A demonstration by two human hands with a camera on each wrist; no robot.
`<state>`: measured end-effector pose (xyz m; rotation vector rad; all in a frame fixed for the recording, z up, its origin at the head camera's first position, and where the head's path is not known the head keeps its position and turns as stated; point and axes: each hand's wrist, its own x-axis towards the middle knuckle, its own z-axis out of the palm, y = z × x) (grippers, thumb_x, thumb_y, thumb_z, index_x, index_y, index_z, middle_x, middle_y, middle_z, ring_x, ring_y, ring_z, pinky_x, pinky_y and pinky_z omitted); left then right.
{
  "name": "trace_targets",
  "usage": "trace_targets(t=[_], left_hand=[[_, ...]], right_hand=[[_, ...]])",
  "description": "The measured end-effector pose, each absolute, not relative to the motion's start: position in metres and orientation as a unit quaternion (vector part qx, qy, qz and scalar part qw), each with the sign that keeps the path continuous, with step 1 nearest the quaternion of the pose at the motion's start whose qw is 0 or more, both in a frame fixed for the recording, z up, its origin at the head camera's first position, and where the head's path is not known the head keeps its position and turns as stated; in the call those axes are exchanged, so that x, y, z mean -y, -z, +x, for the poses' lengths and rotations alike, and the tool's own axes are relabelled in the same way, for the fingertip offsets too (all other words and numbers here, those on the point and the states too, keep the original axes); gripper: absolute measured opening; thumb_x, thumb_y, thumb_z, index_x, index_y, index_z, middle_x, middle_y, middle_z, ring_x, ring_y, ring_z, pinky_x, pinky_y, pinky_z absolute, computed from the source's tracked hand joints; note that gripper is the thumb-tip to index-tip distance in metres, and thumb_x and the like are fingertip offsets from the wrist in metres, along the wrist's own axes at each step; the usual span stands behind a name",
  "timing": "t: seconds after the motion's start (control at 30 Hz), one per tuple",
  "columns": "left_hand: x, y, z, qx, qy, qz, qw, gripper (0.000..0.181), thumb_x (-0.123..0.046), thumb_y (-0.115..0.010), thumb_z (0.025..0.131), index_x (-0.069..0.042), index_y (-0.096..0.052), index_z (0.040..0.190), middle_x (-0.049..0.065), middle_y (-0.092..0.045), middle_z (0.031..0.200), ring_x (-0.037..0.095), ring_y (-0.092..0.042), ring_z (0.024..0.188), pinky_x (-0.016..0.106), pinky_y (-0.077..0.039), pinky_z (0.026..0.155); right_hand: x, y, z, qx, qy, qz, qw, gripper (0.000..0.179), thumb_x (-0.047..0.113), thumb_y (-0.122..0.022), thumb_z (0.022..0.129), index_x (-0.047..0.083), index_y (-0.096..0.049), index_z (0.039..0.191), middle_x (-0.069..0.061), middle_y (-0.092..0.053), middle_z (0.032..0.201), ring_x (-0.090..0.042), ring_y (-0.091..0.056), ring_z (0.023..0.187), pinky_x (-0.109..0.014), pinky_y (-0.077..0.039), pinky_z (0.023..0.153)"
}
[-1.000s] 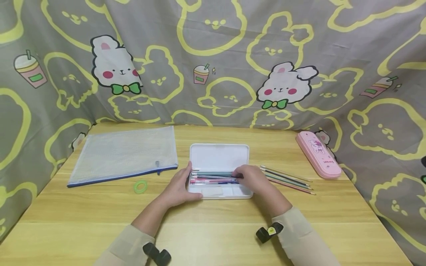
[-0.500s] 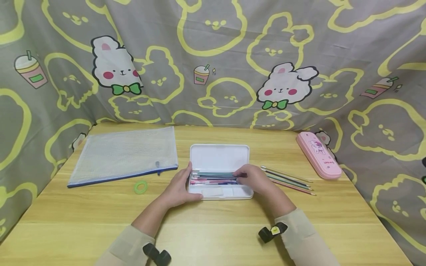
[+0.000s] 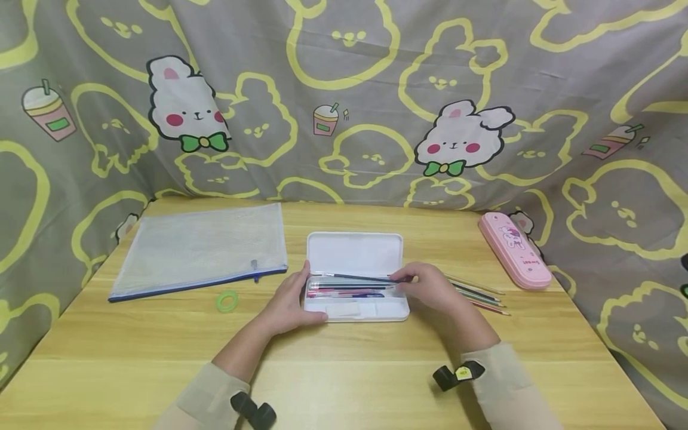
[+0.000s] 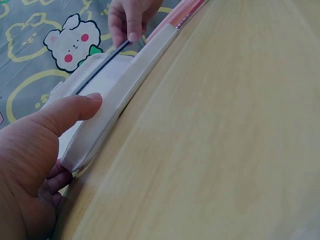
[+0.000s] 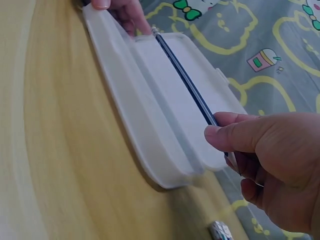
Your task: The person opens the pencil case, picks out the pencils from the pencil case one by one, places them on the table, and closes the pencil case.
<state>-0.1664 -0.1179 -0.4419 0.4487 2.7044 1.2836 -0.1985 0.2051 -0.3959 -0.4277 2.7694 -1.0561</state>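
Note:
A white pencil case (image 3: 355, 254) lies with its lid raised at the middle of the table. My left hand (image 3: 287, 303) grips its left end, thumb over the front rim and fingers round the side. Between thumb and fingers, my right hand (image 3: 430, 289) pinches a dark striped pencil (image 5: 186, 80) near its pointed end. The pencil slants over the back of the case, its eraser end toward the left. Inside the case are several pencils and pens (image 3: 346, 293), with a white block like an eraser (image 3: 344, 309) in the front compartment.
Several loose pencils (image 3: 486, 297) lie to the right of the case, partly behind my right hand. A pink pencil case (image 3: 514, 251) stands farther right. On the left are a mesh zip pouch (image 3: 204, 251) and a green ring (image 3: 227, 292). A patterned curtain (image 3: 371, 77) hangs behind.
My right hand has moved right and slightly back, drawing the dark pencil up from the others in the case. The left hand stays on the case.

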Motion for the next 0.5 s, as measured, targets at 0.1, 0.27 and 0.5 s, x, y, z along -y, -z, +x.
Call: trace_targets(t=[0.1, 0.27, 0.5], left_hand=[[0.118, 0.442, -0.167, -0.892, -0.424, 0.149, 0.055, 0.125, -0.039, -0.087, 0.067, -0.003, -0.008, 0.157, 0.025, -0.032, 0.154, 0.041, -0.030, 0.143, 0.056, -0.023, 0.119], [0.117, 0.441, -0.166, -0.891, -0.424, 0.150, 0.055, 0.124, -0.038, -0.087, 0.067, -0.003, -0.008, 0.157, 0.025, -0.032, 0.154, 0.041, -0.029, 0.143, 0.055, -0.023, 0.119], [0.118, 0.440, -0.166, -0.891, -0.424, 0.150, 0.060, 0.124, -0.038, -0.087, 0.068, -0.003, -0.008, 0.157, 0.025, -0.031, 0.155, 0.042, -0.029, 0.144, 0.056, -0.022, 0.119]], right_hand=[[-0.218, 0.391, -0.195, -0.924, 0.349, -0.142, 0.063, 0.018, 0.010, -0.070, 0.088, 0.009, -0.075, 0.105, -0.004, -0.069, 0.093, -0.017, -0.056, 0.086, -0.030, -0.047, 0.076], [-0.243, 0.387, -0.187, -0.933, 0.328, -0.139, 0.044, 0.018, 0.011, -0.069, 0.089, 0.008, -0.075, 0.106, -0.006, -0.071, 0.098, -0.016, -0.057, 0.085, -0.032, -0.048, 0.076], [-0.285, 0.387, -0.172, -0.948, 0.296, -0.117, 0.006, 0.019, 0.013, -0.072, 0.087, 0.008, -0.075, 0.105, -0.006, -0.071, 0.094, -0.012, -0.057, 0.083, -0.028, -0.048, 0.073]])
